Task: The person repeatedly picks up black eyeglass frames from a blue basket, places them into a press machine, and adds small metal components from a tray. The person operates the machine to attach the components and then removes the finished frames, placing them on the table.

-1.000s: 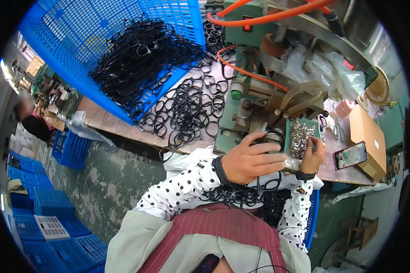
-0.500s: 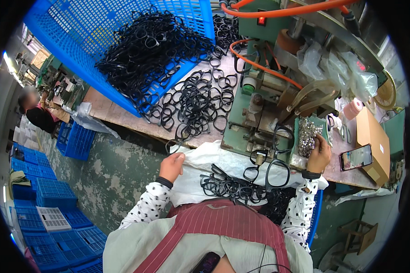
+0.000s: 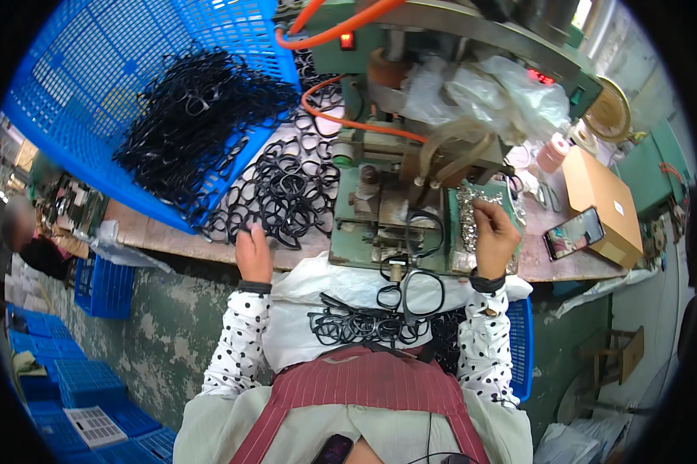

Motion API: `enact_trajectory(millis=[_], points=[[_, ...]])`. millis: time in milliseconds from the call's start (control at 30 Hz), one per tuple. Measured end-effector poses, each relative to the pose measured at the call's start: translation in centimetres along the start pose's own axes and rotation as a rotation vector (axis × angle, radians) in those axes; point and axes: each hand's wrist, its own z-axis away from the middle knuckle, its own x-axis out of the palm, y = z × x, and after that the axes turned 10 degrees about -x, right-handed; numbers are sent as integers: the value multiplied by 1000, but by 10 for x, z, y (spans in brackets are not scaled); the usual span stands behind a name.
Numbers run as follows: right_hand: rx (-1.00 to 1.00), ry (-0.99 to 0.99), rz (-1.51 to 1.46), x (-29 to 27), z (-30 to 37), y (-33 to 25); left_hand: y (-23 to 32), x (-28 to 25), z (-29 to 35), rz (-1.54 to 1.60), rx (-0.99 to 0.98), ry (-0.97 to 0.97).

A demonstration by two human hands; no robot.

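My left hand [image 3: 254,255] is at the table's front edge, its fingers stretched toward a loose heap of black eyeglass frames [image 3: 287,189]; nothing shows held in it. My right hand [image 3: 495,240] is over a green tray of small shiny metal parts [image 3: 468,220], thumb and forefinger pinched together. Whatever is between those fingertips is too small to make out. Between my hands stands a green bench machine [image 3: 352,246], with black eyeglass frames [image 3: 424,292] hanging at its front. More black frames [image 3: 348,325] lie on white cloth across my lap.
A large blue basket [image 3: 62,100] full of black frames leans at the far left. Orange hoses [image 3: 348,29] arch over the machine. Right of the tray are a phone [image 3: 573,233], a cardboard box [image 3: 602,201] and a pink spool [image 3: 552,153]. Blue crates [image 3: 89,383] stand on the left floor.
The view has shifted, so the bench appears further left. My left hand has moved forward to the near edge of the frame heap. My right hand remains at the metal parts, its fingers now pinched.
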Motion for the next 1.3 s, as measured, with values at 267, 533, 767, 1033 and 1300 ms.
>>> enact_trajectory(millis=[267, 533, 767, 1033, 1300], points=[[125, -173, -327, 9, -6, -80, 52, 30, -28, -341, 192, -169], [228, -162, -384, 35, -14, -97, 126, 4, -41, -97, 400, 37], [230, -39, -470, 52, -2, -94, 190, -1, 24, 316, 1172, -326], [-131, 94, 518, -8, -20, 17, 199, 39, 55, 406, 1293, -613], [-308, -185, 771, -26, 9, 45, 192, 43, 56, 403, 1313, -635]])
